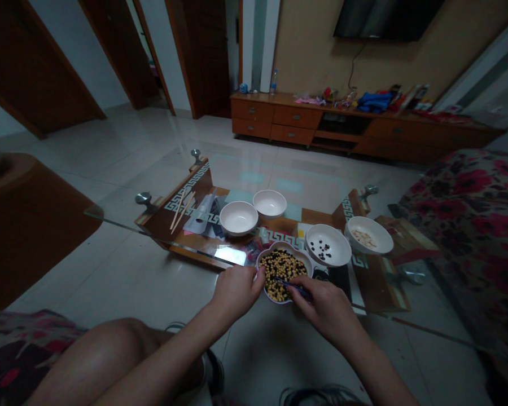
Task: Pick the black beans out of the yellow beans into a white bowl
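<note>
- Left hand (237,292) curled, fingertips on rim of flower-shaped bowl (275,249), grip unclear
- Right hand (324,307) closed on thin blue utensil (294,287), tip among yellow and black beans (283,276)
- White bowl (336,248) beside, holding black beans

My left hand (237,292) curls into a loose ball, and my right hand (324,307) bends down and pinches.

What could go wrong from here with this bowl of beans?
The scalloped bowl of yellow and black beans sits near the edge of the glass tabletop, with the left hand at its rim, so a push might tip it. The thin dark tool in the right hand could flick beans out of the heaped bowl. Any bean dropped on the way to the white bowl could roll across the glass.
</note>
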`<state>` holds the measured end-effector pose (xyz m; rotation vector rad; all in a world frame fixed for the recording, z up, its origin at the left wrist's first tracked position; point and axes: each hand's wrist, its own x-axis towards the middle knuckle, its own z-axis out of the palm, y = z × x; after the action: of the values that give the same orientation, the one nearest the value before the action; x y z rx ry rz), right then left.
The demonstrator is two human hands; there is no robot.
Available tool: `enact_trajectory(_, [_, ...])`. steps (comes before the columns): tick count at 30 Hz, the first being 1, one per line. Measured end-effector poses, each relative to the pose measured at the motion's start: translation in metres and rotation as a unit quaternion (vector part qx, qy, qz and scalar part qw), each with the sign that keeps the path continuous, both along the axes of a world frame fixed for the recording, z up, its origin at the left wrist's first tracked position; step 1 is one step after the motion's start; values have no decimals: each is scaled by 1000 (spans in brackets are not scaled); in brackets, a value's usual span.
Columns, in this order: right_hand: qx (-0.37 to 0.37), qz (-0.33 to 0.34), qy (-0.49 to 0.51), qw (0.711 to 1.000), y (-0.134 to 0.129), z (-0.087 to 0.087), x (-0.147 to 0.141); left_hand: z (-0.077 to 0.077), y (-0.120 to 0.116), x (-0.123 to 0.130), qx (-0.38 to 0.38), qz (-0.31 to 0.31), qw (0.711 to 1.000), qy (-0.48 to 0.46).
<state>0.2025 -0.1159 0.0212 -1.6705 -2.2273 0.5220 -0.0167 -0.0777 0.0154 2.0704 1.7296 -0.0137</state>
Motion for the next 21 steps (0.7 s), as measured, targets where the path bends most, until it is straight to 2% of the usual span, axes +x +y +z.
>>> enact_trajectory(9, [-2, 0, 12, 1000, 0, -2, 1, 2, 0, 1, -14, 1, 1000, 3])
enact_trajectory(13, [20, 1, 25, 1000, -1, -4, 1, 0, 0, 1, -7, 0, 1000, -1])
enact_trajectory(17, [89, -24, 42, 995, -1, -4, 3, -1, 0, 1, -6, -1, 1000, -2])
enact_trajectory(21, [186, -110, 31, 976, 1, 1, 5, 1, 0, 1, -4, -2, 1000, -3])
